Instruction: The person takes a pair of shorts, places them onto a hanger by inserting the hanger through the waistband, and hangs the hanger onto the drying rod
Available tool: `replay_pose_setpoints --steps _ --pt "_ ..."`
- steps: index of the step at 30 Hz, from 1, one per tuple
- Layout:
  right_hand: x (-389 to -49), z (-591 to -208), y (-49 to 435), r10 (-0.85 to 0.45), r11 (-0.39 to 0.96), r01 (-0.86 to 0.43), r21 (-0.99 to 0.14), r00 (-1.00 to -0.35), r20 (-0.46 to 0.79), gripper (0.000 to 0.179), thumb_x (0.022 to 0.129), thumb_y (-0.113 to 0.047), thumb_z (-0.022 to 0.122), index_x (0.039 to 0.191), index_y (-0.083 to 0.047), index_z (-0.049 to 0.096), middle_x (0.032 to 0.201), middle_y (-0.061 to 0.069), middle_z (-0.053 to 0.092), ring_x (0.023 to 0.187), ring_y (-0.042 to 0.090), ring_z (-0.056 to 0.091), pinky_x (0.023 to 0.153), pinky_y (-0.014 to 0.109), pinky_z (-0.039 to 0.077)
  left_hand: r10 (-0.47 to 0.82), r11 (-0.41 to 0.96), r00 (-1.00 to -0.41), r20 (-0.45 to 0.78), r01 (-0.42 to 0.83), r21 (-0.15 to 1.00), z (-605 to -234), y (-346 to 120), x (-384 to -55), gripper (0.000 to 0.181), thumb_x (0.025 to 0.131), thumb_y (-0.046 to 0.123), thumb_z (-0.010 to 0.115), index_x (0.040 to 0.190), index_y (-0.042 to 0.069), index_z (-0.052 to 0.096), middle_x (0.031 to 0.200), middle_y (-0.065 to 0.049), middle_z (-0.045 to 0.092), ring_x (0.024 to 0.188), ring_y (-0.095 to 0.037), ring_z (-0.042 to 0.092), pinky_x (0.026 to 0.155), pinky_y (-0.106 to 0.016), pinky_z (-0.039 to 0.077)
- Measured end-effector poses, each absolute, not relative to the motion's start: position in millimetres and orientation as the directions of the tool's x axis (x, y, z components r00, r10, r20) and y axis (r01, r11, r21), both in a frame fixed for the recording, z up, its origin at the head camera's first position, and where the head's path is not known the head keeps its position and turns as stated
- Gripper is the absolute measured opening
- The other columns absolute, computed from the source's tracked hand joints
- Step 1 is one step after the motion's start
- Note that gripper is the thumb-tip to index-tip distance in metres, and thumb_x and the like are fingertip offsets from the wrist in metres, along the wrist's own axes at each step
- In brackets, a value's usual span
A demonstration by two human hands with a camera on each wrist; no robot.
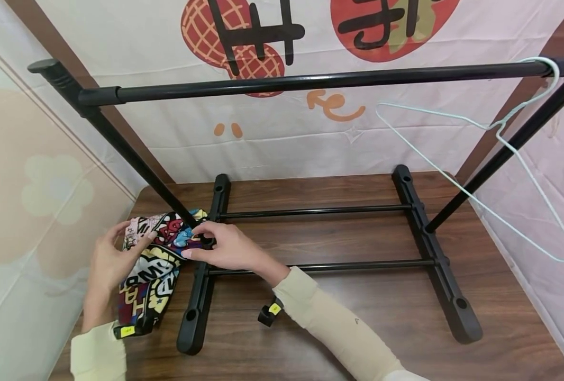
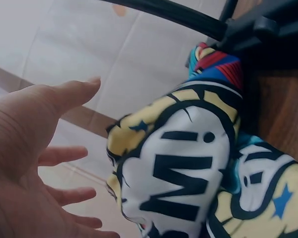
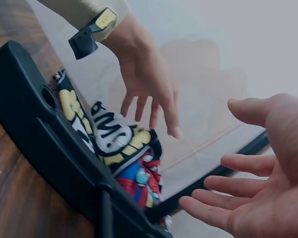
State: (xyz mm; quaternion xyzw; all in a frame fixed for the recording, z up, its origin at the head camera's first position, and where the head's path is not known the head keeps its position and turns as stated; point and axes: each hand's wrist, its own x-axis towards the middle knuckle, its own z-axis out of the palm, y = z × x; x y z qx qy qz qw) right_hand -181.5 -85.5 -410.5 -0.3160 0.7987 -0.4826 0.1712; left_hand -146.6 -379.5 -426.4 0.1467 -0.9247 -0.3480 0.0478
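A bunched cloth (image 1: 155, 267) with a bright comic print of letters, stars and figures lies left of the black rack (image 1: 310, 82), against its left foot (image 1: 197, 312). My left hand (image 1: 112, 259) is beside the cloth's left edge, fingers apart; in the left wrist view the hand (image 2: 35, 148) holds nothing. My right hand (image 1: 225, 246) is by the lower end of the left post, over the cloth's right part in the head view. Seen from the right wrist, this hand (image 3: 258, 178) has its fingers extended and spread, with nothing between them.
A pale mint wire hanger (image 1: 506, 127) hangs at the right end of the top bar. Two thin lower bars (image 1: 310, 212) join the rack's feet on the brown wooden table (image 1: 358, 328). Printed fabric walls (image 1: 144, 137) stand at the back and sides.
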Motion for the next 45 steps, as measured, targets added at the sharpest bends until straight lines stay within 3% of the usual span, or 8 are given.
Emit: replay_pose_setpoints --steps 7,11,16,24,27,31,40,45 --pt "-180 -418 -114 -0.702 0.397 -0.349 -0.849 -0.712 -0.035 0.071 0.101 -0.056 0.064 0.161 -0.026 0.041 0.160 0.001 0.052 0.142 0.015 0.057 0.109 0.024 0.050 -0.385 0.633 -0.920 -0.074 -0.321 0.705 -442 -381 -150 0.103 0.097 0.057 0.068 0.170 0.013 0.010 0.174 -0.030 0.007 0.157 -0.058 0.017 0.118 -0.076 0.027" --pt "-176 -428 -136 -0.700 0.410 -0.279 -0.868 -0.706 -0.104 0.090 0.099 -0.060 0.063 0.169 -0.028 0.017 0.175 0.003 0.024 0.160 0.017 0.030 0.125 0.035 0.038 -0.438 0.558 -0.891 -0.116 -0.371 0.742 -455 -380 -151 0.111 0.095 0.058 0.069 0.170 0.023 -0.005 0.174 -0.027 -0.006 0.159 -0.056 0.011 0.121 -0.076 0.023" --pt "-176 -444 -165 -0.649 0.362 -0.059 -0.930 -0.733 -0.206 0.104 0.098 -0.059 0.065 0.169 -0.029 -0.003 0.178 -0.001 0.000 0.166 0.018 0.005 0.131 0.048 0.026 -0.442 0.516 -0.893 -0.089 -0.334 0.789 -464 -382 -152 0.106 0.097 0.053 0.070 0.171 0.017 0.002 0.177 -0.018 0.003 0.163 -0.046 0.010 0.128 -0.067 0.017" --pt "-183 -466 -193 -0.517 0.126 0.265 -0.956 -0.805 -0.291 0.097 0.097 -0.046 0.074 0.169 -0.034 0.010 0.177 -0.005 0.016 0.162 0.019 0.024 0.126 0.047 0.035 -0.426 0.549 -0.892 -0.150 -0.387 0.741 -474 -385 -156 0.102 0.099 0.066 0.058 0.171 0.022 0.000 0.177 -0.019 0.000 0.162 -0.049 0.005 0.125 -0.074 0.015" --pt "-187 -471 -199 -0.519 0.016 0.289 -0.957 -0.816 -0.255 0.081 0.097 -0.039 0.075 0.163 -0.032 0.029 0.164 0.000 0.042 0.143 0.019 0.049 0.114 0.051 0.047 -0.432 0.579 -0.888 -0.157 -0.407 0.707 -478 -384 -158 0.101 0.100 0.069 0.052 0.171 0.020 0.000 0.176 -0.024 0.003 0.160 -0.053 0.011 0.123 -0.075 0.018" --pt "-194 -475 -204 -0.519 -0.041 0.319 -0.947 -0.816 -0.252 0.065 0.097 -0.035 0.076 0.153 -0.028 0.043 0.145 0.004 0.058 0.117 0.017 0.062 0.096 0.059 0.056 -0.456 0.580 -0.878 -0.145 -0.417 0.700 -482 -379 -158 0.100 0.101 0.069 0.050 0.171 0.016 0.002 0.174 -0.028 0.010 0.158 -0.055 0.018 0.122 -0.073 0.022" --pt "-193 -477 -204 -0.522 -0.131 0.460 -0.878 -0.785 -0.334 0.086 0.097 -0.040 0.074 0.166 -0.023 0.026 0.169 0.008 0.034 0.145 0.032 0.051 0.105 0.065 0.051 -0.452 0.408 -0.871 -0.194 -0.395 0.823 -482 -355 -148 0.082 0.106 0.051 0.047 0.164 0.008 0.008 0.168 -0.030 0.019 0.152 -0.042 0.027 0.123 -0.057 0.028" --pt "-188 -477 -207 -0.506 -0.172 0.484 -0.858 -0.791 -0.345 0.077 0.101 -0.040 0.070 0.165 -0.026 0.031 0.164 0.010 0.038 0.134 0.029 0.056 0.103 0.058 0.052 -0.461 0.447 -0.876 -0.142 -0.367 0.816 -472 -345 -137 0.074 0.107 0.047 0.046 0.159 0.006 0.012 0.163 -0.033 0.017 0.148 -0.045 0.025 0.120 -0.062 0.027"
